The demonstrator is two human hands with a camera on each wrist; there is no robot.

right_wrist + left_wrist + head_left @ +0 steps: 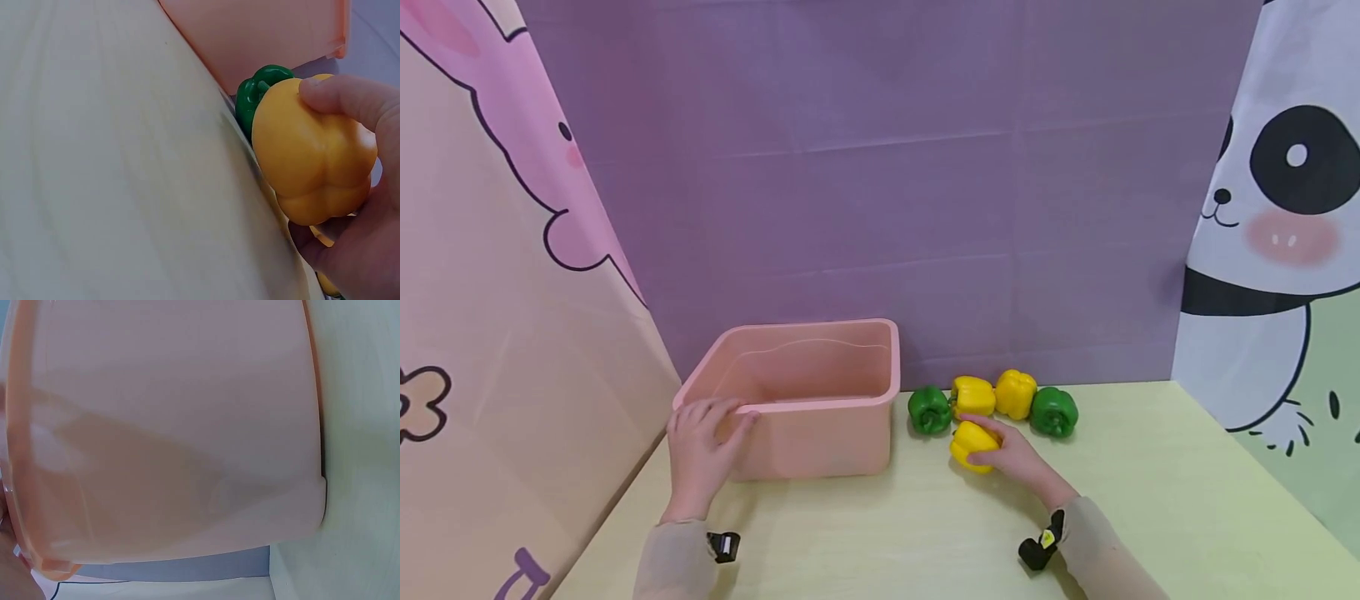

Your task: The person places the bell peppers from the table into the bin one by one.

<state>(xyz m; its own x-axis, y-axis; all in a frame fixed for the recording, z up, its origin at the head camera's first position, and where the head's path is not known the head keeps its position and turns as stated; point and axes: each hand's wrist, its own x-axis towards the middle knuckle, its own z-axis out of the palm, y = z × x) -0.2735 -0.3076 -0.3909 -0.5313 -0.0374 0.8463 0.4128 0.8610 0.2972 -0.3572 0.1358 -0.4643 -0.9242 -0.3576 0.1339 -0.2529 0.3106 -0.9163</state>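
1. Pale yellow-green matte table top (pixel 1150 500): flat and smooth, it bears everything listed.
2. Pink rectangular plastic tub (pixel 820 433): glossy, rounded corners, rolled rim, nothing seen inside. It stands on the left of the table, its long axis running left to right, to the left of the peppers and just beside the nearest green one.
3. Left hand (pixel 703 446): fingers straight and spread, pressed flat on the tub's near left corner and rim; it grips nothing.
4. Right hand (pixel 1011 454): fingers and thumb curled round the near yellow pepper; it is the hand nearer the pepper row.
5. Near yellow bell pepper (pixel 972 446): waxy, lobed, blocky. It is grasped at the table surface, just in front of the row and to the right of the tub; whether it touches the table is unclear.
6. Row of four glossy bell peppers at the back wall, touching: left green pepper (pixel 929 409), yellow pepper (pixel 973 394), second yellow pepper (pixel 1016 393), right green pepper (pixel 1054 412).
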